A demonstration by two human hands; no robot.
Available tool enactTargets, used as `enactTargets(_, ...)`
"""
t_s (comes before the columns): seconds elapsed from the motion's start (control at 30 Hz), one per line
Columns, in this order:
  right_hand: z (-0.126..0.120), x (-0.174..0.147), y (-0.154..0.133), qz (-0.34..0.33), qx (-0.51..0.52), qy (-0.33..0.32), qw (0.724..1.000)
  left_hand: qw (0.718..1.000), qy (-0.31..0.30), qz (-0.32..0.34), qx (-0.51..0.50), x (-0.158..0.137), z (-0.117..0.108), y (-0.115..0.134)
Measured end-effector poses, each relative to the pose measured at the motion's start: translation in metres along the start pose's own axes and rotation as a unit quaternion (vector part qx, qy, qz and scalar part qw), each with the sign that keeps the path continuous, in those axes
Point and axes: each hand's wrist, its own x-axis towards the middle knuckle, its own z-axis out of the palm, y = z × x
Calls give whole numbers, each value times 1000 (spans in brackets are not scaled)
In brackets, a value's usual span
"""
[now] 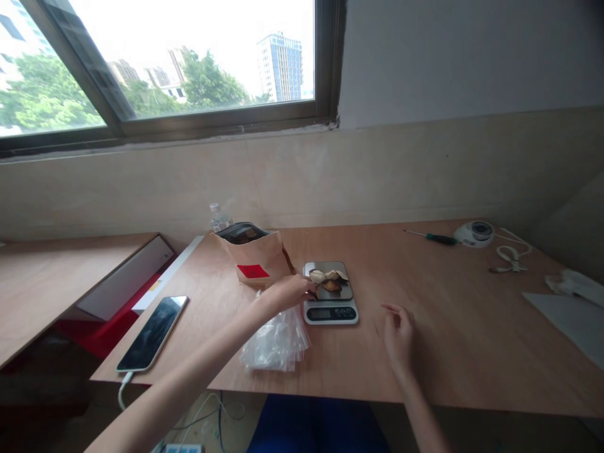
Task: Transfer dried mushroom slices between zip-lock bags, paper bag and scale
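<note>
A white kitchen scale (331,314) with a metal plate stands near the middle of the table. On its plate lie several dried pieces (332,285), pale and brown, which look like dried mushrooms. My left hand (296,289) reaches over the plate's left edge, its fingertips closed on a small dark dried piece. Just behind that hand, a brown paper pouch (264,251) with a red label stands with its top open. Clear zip bags (276,343) lie in a pile beneath my left wrist. Right of the scale, my right hand (399,327) hovers with fingers loosely bent, holding nothing.
A phone (153,333) on a charging cable lies at the left table edge. Behind the pouch stands a clear bottle (219,217). A screwdriver (438,239), a white dome camera (474,234) and a white cable (512,258) are at the back right; white paper (570,327) lies far right.
</note>
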Motion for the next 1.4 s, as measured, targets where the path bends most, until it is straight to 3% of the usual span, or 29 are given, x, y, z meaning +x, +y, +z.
enactTargets(0.2,0,0,-1,4,0,-7,1000,998,27,-43,-32,11,13,-3)
enactTargets(0.57,-2,0,-6,4,-6,-16,1000,997,28,-2,-70,13,21,-16)
enactTargets(0.87,-2,1,-2,-2,-11,-19,1000,994,86,-68,-28,12,36,-19)
enactTargets(1.4,-1,0,-2,6,-17,-21,1000,984,120,-128,36,-25,0,10)
